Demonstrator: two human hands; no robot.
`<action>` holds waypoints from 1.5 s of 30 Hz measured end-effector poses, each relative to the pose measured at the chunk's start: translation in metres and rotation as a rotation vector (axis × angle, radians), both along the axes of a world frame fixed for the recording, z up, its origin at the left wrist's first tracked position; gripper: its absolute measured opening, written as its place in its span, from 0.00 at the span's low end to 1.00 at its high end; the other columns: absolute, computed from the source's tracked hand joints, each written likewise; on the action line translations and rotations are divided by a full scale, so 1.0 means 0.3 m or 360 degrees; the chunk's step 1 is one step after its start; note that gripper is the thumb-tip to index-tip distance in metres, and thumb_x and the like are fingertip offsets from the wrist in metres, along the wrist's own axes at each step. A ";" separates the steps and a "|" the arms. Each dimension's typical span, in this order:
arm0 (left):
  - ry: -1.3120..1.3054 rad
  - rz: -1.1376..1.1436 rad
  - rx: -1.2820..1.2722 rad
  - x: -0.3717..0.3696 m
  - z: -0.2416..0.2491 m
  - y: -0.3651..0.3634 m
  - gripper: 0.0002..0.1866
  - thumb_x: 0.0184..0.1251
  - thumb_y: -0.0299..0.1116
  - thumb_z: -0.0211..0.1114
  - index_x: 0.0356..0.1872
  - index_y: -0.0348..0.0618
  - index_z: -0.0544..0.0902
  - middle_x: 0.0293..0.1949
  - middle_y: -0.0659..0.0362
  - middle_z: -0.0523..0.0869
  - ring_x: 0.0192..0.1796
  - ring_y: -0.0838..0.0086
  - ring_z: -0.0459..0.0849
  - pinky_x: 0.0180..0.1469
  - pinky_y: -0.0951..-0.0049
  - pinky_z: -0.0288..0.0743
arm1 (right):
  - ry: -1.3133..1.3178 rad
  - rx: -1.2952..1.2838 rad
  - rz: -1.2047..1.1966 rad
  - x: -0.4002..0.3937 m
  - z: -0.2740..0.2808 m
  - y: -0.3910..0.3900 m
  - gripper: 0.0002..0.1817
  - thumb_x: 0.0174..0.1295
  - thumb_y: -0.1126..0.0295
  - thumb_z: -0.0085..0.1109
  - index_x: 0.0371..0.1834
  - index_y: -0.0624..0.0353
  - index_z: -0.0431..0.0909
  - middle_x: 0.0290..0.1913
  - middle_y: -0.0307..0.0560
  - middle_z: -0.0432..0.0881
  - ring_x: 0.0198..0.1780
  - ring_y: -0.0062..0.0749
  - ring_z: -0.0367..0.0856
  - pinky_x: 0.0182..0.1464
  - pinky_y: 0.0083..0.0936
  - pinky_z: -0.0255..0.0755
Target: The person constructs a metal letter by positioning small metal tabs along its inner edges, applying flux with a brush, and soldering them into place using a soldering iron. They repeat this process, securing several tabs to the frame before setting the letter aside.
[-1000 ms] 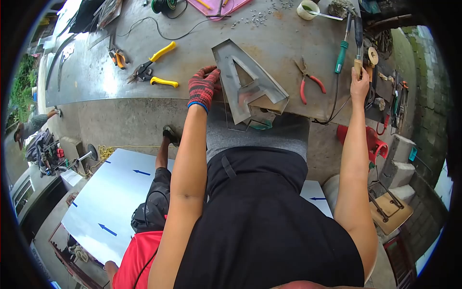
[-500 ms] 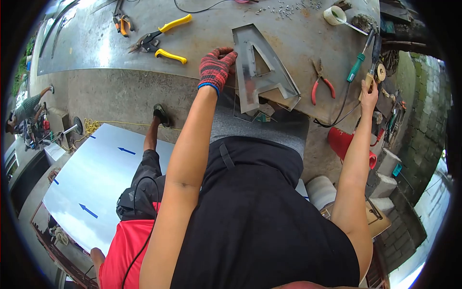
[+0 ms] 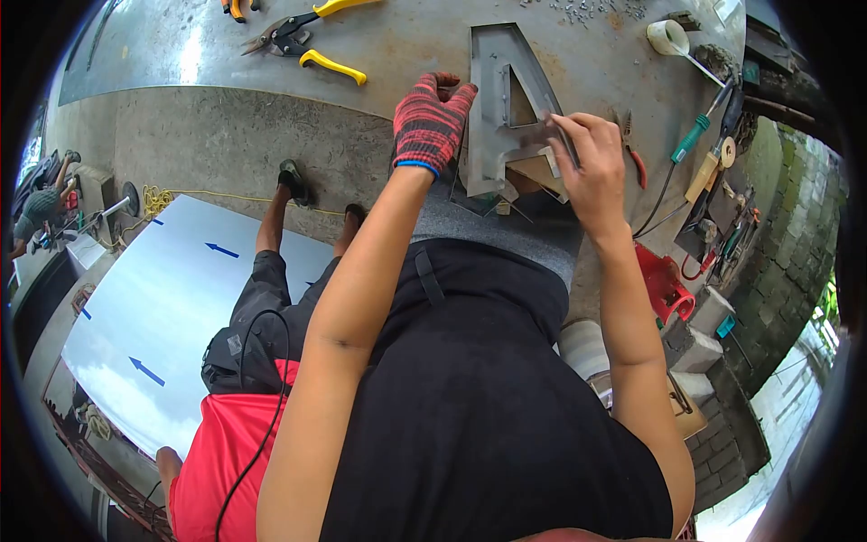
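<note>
A sheet-metal letter A (image 3: 490, 117) with raised side walls lies at the front edge of the metal table. My left hand (image 3: 433, 125), in a red-and-black knit glove, has its fingers curled against the letter's left wall. My bare right hand (image 3: 594, 172) is closed at the letter's right wall, thumb and fingers on either side; a dark blurred patch shows beside the fingertips. Pliers with red handles (image 3: 639, 169) lie partly hidden behind this hand. To the right, a soldering iron with a green handle (image 3: 691, 138) rests beside a wooden-handled tool (image 3: 703, 181).
Yellow-handled tin snips (image 3: 334, 65) and small metal bits (image 3: 591, 11) lie on the table (image 3: 406, 45). A white cup (image 3: 667, 38) stands at the right. A person in a red shirt (image 3: 230, 452) is close on my left, beside a large sheet (image 3: 149, 316) with blue arrows.
My right hand has left the wooden handle at the right and come to the letter's right wall. My left hand stays at the left wall. The view has shifted slightly.
</note>
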State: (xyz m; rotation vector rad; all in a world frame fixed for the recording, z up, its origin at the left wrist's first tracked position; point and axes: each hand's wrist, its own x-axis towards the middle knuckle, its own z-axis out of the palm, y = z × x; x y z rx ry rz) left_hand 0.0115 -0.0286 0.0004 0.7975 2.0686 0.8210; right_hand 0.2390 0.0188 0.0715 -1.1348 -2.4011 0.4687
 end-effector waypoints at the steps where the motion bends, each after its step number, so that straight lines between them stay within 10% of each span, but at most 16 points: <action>1: -0.0012 0.0007 -0.0007 0.012 0.019 -0.029 0.21 0.69 0.43 0.74 0.56 0.40 0.86 0.40 0.54 0.93 0.38 0.70 0.90 0.45 0.68 0.83 | -0.0023 -0.0014 0.0044 -0.036 -0.018 -0.010 0.18 0.58 0.74 0.73 0.53 0.57 0.85 0.49 0.47 0.83 0.51 0.44 0.80 0.56 0.37 0.75; 3: -0.0065 -0.0038 -0.0032 0.030 0.053 -0.090 0.25 0.66 0.46 0.75 0.57 0.40 0.84 0.43 0.49 0.92 0.46 0.58 0.90 0.53 0.60 0.82 | -0.0054 -0.0034 0.0102 -0.062 -0.049 -0.009 0.18 0.58 0.74 0.73 0.53 0.57 0.86 0.49 0.46 0.83 0.51 0.44 0.80 0.55 0.38 0.75; 21: 0.0293 -0.0236 0.0235 0.130 0.007 -0.193 0.21 0.66 0.34 0.73 0.59 0.42 0.83 0.49 0.51 0.89 0.47 0.61 0.90 0.53 0.63 0.83 | -0.0084 -0.0245 -0.0047 -0.093 -0.140 -0.018 0.05 0.63 0.72 0.72 0.39 0.59 0.87 0.42 0.46 0.82 0.41 0.42 0.86 0.43 0.37 0.80; 45: 0.0410 -0.0221 0.0235 0.081 0.028 -0.105 0.19 0.68 0.40 0.70 0.55 0.43 0.84 0.44 0.52 0.88 0.47 0.56 0.88 0.51 0.57 0.82 | -0.0159 0.0311 0.0780 -0.366 -0.085 0.303 0.19 0.54 0.70 0.74 0.51 0.59 0.84 0.54 0.50 0.82 0.58 0.48 0.81 0.62 0.41 0.76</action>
